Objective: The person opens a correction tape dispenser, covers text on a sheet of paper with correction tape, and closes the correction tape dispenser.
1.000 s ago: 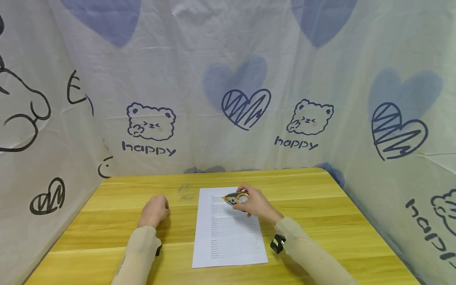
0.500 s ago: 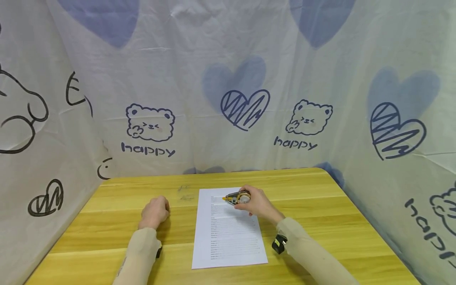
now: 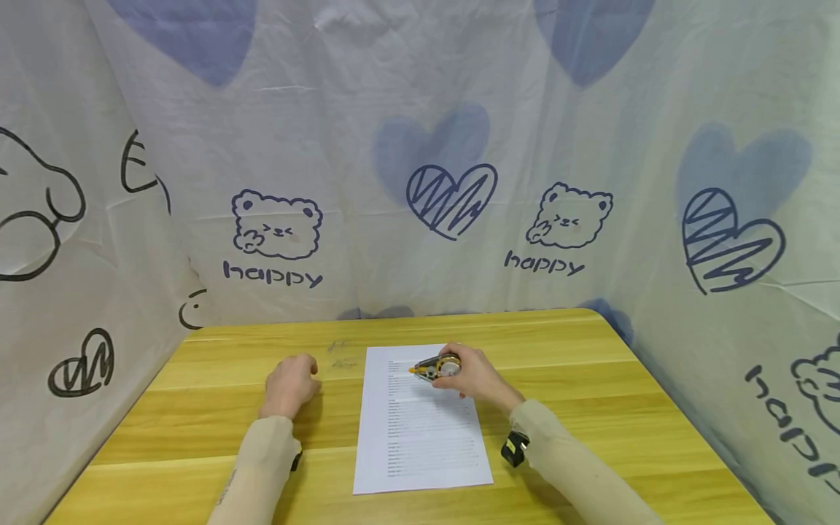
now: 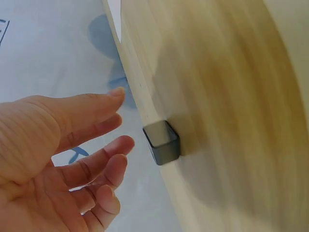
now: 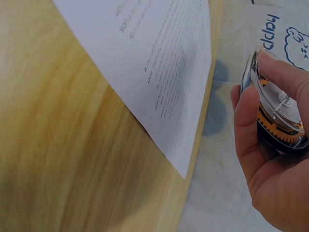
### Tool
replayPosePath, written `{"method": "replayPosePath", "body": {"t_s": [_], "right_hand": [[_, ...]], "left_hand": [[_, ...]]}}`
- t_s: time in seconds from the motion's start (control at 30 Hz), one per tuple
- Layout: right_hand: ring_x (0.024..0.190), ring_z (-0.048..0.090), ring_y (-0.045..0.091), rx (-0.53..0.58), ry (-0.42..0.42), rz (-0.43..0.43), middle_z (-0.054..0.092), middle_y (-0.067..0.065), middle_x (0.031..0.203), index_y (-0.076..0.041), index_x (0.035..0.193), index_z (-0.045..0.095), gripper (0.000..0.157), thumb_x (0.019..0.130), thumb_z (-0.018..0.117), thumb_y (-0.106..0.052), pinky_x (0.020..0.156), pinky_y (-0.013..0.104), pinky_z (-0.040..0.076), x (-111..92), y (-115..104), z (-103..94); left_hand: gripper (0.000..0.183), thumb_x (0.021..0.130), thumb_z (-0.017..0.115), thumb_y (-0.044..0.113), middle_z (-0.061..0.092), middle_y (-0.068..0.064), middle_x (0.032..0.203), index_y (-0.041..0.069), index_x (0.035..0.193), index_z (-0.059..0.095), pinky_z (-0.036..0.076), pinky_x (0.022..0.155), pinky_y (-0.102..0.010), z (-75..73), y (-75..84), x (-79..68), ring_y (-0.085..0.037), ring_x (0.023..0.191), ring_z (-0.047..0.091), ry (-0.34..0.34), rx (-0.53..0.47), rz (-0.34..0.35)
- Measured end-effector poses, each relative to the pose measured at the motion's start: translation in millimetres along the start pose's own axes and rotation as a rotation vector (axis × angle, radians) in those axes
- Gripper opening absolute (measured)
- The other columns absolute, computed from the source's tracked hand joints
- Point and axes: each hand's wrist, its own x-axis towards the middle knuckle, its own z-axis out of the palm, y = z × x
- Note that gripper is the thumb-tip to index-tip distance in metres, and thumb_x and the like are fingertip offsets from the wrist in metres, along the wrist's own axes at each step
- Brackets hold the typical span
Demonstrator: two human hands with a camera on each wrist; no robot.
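Wood-grain bench (image 3: 558,415), printed curtain (image 3: 394,277) behind. Correction tape (image 3: 433,368) pinched in right hand (image 3: 477,379), paper (image 3: 426,445) below that hand. Left hand (image 3: 289,385) relaxed, holding nothing, isn't bracing paper: could skid if tape drags.

A strip of bare wood runs between the left hand (image 3: 291,383) and the white printed paper sheet (image 3: 433,456), and there's the lane across the yellow wood-grain table (image 3: 623,408)! Over the sheet's upper half, the right hand (image 3: 477,377) and its clear-and-orange correction tape dispenser (image 3: 434,367) block the way. Wide room right of that forearm; only a narrow band behind the paper before the white patterned fabric wall (image 3: 394,284). And the left wrist view shows a small dark-grey square open-topped container (image 4: 168,153) just past the fingertips!
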Motion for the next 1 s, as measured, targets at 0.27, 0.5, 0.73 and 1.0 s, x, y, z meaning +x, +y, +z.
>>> {"method": "replayPosePath", "body": {"t_s": [0.27, 0.5, 0.73, 1.0], "right_hand": [[0.074, 0.063, 0.019, -0.039, 0.017, 0.000, 0.067, 0.014, 0.106, -0.013, 0.114, 0.063, 0.043, 0.077, 0.085, -0.017, 0.048, 0.036, 0.056, -2.1, -0.2, -0.3], [0.069, 0.065, 0.021, -0.061, 0.009, 0.025, 0.069, 0.011, 0.099, -0.012, 0.115, 0.066, 0.042, 0.078, 0.084, -0.018, 0.052, 0.037, 0.058, -2.6, 1.4, -2.6], [0.077, 0.070, 0.033, 0.019, -0.028, 0.022, 0.068, 0.014, 0.101, -0.009, 0.117, 0.066, 0.036, 0.083, 0.078, -0.014, 0.055, 0.040, 0.060, -2.6, 5.5, -4.0], [0.070, 0.069, 0.029, 0.026, -0.048, 0.039, 0.070, 0.011, 0.096, -0.008, 0.112, 0.068, 0.035, 0.081, 0.081, -0.018, 0.054, 0.036, 0.059, -1.7, 10.4, 0.1]], "left_hand": [[0.026, 0.087, 0.074, 0.015, 0.071, -0.017, 0.108, 0.001, 0.109, 0.071, 0.056, 0.071, -0.046, 9.0, 18.5, 1.2, -0.029, 0.086, 0.067, 0.034, -0.005, 0.090], [0.031, 0.087, 0.075, 0.026, 0.071, -0.012, 0.111, 0.004, 0.109, 0.072, 0.055, 0.079, -0.042, 20.3, 39.6, 2.2, -0.025, 0.091, 0.065, -0.031, -0.060, 0.118], [0.041, 0.084, 0.078, 0.031, 0.071, -0.010, 0.112, 0.004, 0.115, 0.070, 0.053, 0.086, -0.040, 32.2, 53.7, 1.8, -0.021, 0.090, 0.061, -0.105, -0.060, 0.282], [0.087, 0.068, 0.087, 0.047, 0.050, -0.015, 0.146, 0.009, 0.140, 0.054, 0.037, 0.113, -0.051, 40.2, 63.1, -4.9, -0.036, 0.136, 0.045, -0.316, -0.077, 0.335]]}}
